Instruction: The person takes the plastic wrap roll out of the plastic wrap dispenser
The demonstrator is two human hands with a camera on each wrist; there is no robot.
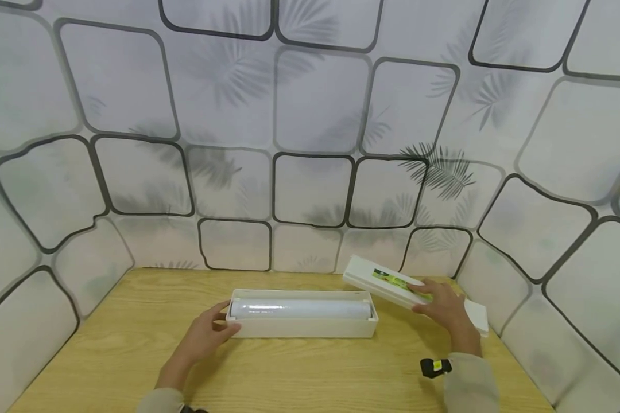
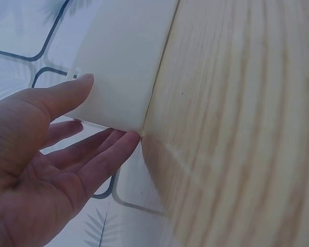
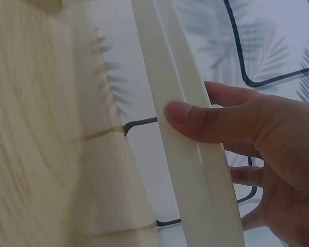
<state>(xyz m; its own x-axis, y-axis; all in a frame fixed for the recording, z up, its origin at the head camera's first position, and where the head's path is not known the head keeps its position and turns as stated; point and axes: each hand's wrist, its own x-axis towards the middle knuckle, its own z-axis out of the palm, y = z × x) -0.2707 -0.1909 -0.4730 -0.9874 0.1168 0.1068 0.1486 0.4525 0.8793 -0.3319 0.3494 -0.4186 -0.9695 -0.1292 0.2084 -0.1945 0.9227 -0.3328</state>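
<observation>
A long white box [image 1: 305,329] sits lidless on the table, and a roll of cling film [image 1: 299,308] lies lengthwise inside. My left hand [image 1: 205,334] holds the box's left end. In the left wrist view its thumb is on the long side of the box [image 2: 126,56], with the fingers at the end face. To the right, my right hand [image 1: 441,305] grips the white lid [image 1: 363,272] by its long edges. That lid tilts, its left end higher, and carries a green and yellow label [image 1: 387,277]. In the right wrist view the thumb presses the side of the lid [image 3: 162,56].
The wood-grain table [image 1: 289,373] ends at patterned cloth walls [image 1: 312,189] behind and on both sides. The lid's right end is close to the table's right edge. A black band with a small device [image 1: 436,367] is at my right wrist.
</observation>
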